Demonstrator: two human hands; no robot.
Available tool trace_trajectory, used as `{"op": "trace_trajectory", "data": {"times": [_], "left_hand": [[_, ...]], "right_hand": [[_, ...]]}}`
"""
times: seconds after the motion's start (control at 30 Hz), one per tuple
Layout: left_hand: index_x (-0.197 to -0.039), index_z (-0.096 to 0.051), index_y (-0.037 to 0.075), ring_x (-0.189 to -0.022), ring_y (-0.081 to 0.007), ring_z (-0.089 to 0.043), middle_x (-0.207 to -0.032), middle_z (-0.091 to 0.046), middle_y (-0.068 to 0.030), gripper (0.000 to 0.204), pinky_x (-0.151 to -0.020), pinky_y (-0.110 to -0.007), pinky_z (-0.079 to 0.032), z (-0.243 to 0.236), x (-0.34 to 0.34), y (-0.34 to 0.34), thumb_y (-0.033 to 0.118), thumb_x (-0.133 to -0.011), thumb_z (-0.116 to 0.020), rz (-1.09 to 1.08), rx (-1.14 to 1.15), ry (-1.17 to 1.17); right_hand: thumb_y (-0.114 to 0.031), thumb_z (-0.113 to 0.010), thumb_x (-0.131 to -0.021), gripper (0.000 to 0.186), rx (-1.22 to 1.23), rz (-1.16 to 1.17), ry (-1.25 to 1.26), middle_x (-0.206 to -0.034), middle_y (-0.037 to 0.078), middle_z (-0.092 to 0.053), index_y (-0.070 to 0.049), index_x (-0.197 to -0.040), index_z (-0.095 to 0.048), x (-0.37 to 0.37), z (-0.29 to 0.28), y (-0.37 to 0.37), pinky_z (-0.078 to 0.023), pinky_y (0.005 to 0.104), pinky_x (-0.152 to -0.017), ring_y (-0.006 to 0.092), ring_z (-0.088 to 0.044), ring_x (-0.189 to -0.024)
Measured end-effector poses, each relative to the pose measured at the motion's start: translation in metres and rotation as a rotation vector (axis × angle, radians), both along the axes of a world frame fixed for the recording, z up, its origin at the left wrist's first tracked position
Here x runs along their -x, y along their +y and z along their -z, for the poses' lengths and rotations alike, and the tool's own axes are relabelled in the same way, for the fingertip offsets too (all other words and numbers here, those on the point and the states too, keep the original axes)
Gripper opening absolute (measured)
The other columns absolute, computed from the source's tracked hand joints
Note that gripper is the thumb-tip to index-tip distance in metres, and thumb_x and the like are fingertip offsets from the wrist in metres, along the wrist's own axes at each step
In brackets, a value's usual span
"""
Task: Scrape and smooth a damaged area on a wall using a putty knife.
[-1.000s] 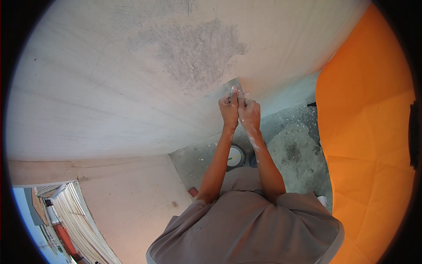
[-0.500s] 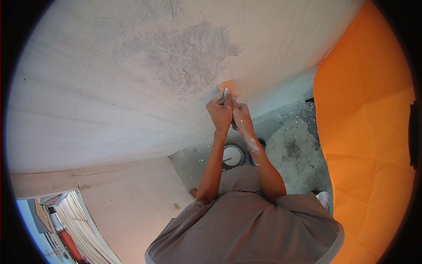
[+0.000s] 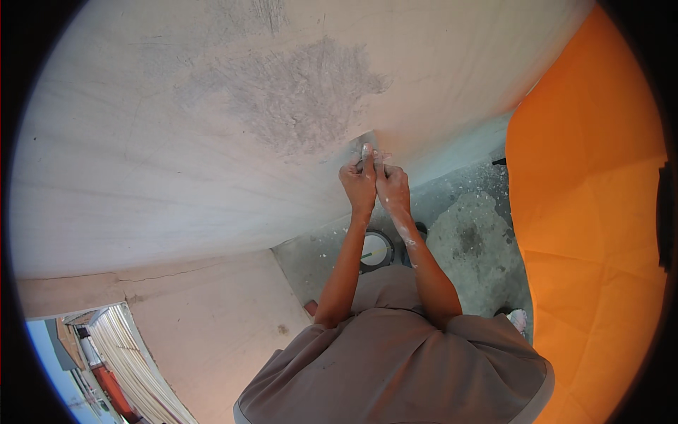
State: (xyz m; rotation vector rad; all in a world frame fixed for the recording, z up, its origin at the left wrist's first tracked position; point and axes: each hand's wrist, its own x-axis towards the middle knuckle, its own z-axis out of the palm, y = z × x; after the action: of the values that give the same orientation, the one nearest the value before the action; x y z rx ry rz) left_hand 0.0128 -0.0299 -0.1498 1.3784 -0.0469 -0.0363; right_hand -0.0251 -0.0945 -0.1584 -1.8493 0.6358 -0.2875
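Note:
Both my hands are close together in front of the wall (image 3: 176,162), just below a rough grey patch (image 3: 296,92) on its pale surface. My left hand (image 3: 359,185) is closed on a putty knife (image 3: 365,137), with the thumb, smeared white, lying along it. Next to it, my right hand (image 3: 393,189) grips the same tool lower down, its fingers partly hidden. The thin metal blade meets the wall at the lower right edge of the patch. White smears mark my right wrist and forearm.
A round bucket (image 3: 377,249) with white contents stands on the speckled floor (image 3: 470,233) below my forearms. An orange sheet (image 3: 586,184) hangs along the right side. At lower left is an opening (image 3: 106,367) in the side wall. A small reddish block (image 3: 311,307) lies by the wall.
My hands have shifted slightly to the right and down with the putty knife. Its blade, which shone orange before, now looks grey.

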Motion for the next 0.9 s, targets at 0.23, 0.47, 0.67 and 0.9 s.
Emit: {"op": "trace_trajectory", "data": {"times": [0.23, 0.47, 0.67, 0.9], "left_hand": [[-0.094, -0.076, -0.008, -0.064, -0.0074, -0.065, -0.078, -0.078, -0.0119, 0.03, -0.058, -0.027, -0.052, -0.029, -0.004, 0.021, 0.019, -0.103, -0.066, -0.033, -0.31, -0.14], [-0.095, -0.076, -0.007, -0.065, -0.0067, -0.065, -0.078, -0.078, -0.0113, 0.03, -0.059, -0.027, -0.052, -0.034, -0.009, 0.024, 0.019, -0.103, -0.066, 0.017, -0.455, -0.193], [-0.095, -0.075, -0.007, -0.068, -0.0059, -0.062, -0.08, -0.078, -0.0091, 0.027, -0.061, -0.025, -0.051, 0.017, -0.013, 0.012, 0.016, -0.104, -0.064, -0.023, -0.085, -0.235], [-0.091, -0.073, -0.008, -0.071, -0.0057, -0.061, -0.082, -0.077, -0.0097, 0.028, -0.063, -0.024, -0.051, 0.011, -0.013, 0.011, 0.013, -0.105, -0.063, -0.054, -0.021, -0.177]], "right_hand": [[-0.062, -0.047, -0.105, 0.069, -0.722, -0.085, 0.133, -0.05, 0.004, -0.049, -0.003, -0.071, -0.059, -0.004, -0.008, 0.016, -0.034, 0.0361, -0.036, 0.0145, -0.044, -0.036], [-0.065, -0.044, -0.105, 0.065, -1.045, -0.094, 0.155, -0.049, -0.005, -0.039, -0.009, -0.073, -0.054, -0.006, -0.005, 0.017, -0.026, 0.0286, -0.032, 0.0077, -0.038, -0.034], [-0.049, -0.05, -0.109, 0.068, -0.187, -0.05, -0.343, -0.054, 0.012, -0.057, 0.008, -0.073, -0.064, -0.02, 0.033, 0.007, -0.039, 0.0389, -0.048, 0.0202, -0.046, -0.046], [-0.041, -0.053, -0.108, 0.06, -0.071, -0.088, -0.227, -0.06, 0.026, -0.053, 0.009, -0.078, -0.064, -0.019, 0.026, 0.006, -0.041, 0.0431, -0.053, 0.0251, -0.046, -0.05]]}}
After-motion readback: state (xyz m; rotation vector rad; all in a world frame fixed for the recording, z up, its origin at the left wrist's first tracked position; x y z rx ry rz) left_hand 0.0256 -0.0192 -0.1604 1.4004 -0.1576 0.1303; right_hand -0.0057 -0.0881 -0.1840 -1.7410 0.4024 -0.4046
